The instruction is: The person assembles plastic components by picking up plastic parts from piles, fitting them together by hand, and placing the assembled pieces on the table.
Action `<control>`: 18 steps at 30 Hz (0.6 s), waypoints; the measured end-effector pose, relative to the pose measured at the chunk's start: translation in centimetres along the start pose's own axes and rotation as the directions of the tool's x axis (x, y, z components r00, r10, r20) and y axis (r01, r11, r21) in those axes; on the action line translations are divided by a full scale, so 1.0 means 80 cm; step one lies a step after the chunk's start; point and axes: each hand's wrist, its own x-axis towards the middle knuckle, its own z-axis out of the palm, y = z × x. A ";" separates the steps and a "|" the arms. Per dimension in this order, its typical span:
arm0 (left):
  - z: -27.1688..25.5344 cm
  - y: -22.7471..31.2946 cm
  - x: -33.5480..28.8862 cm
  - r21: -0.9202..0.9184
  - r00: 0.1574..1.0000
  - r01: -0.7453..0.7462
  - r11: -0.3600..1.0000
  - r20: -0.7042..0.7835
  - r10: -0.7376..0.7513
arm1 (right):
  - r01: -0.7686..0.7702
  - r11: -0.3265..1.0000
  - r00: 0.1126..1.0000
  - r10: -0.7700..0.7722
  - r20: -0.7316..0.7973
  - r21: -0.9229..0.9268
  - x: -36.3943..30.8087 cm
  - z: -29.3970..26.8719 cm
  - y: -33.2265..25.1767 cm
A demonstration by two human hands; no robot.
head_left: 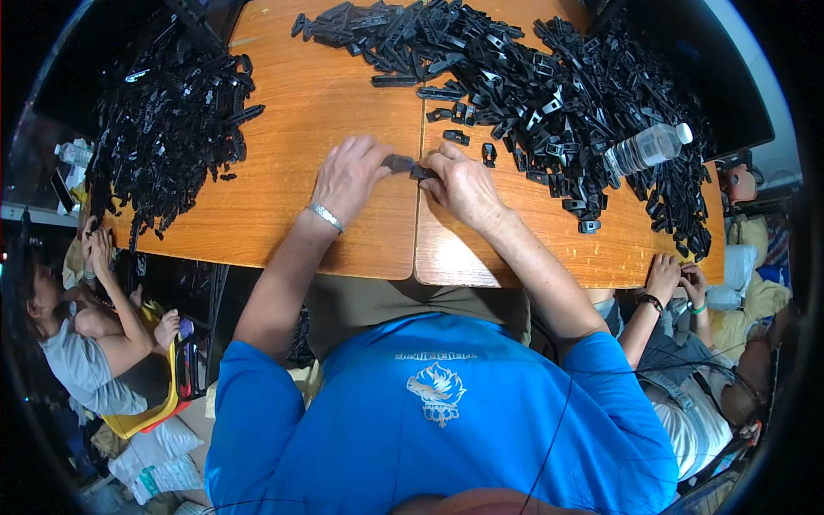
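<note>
My left hand [350, 178] is closed, its thumb and fingers pinching one end of a dark elongated plastic piece [398, 163]. Opposite it, my right hand [466, 187] pinches a small black plastic clip part [421, 172], mostly covered by the fingers. The two pieces meet end to end just above the table, over the seam between two boards; whether they are joined I cannot tell. Close beyond my right hand lie a loose black clip part [456, 136] and another small one [489, 154]. A silvery bracelet [326, 217] circles my left wrist.
Black plastic parts form a large heap [524, 94] at the far right and another heap [172, 129] on the left. A clear plastic bottle [649, 149] lies on the right heap. Other people's hands [101, 251] work at the left edge, and more hands [665, 279] at the right edge.
</note>
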 end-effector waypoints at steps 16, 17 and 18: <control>0.018 -0.014 -0.008 -0.155 0.970 0.175 0.972 -0.142 -0.198 | 0.027 0.991 0.992 -0.011 -0.122 0.135 0.041 0.002 0.005; 0.018 -0.013 -0.009 -0.160 0.971 0.172 0.972 -0.140 -0.195 | 0.047 0.991 0.993 -0.033 -0.113 0.122 0.046 0.006 0.009; 0.017 -0.012 -0.008 -0.165 0.971 0.169 0.972 -0.139 -0.192 | 0.048 0.992 0.993 -0.035 -0.110 0.120 0.050 0.008 0.014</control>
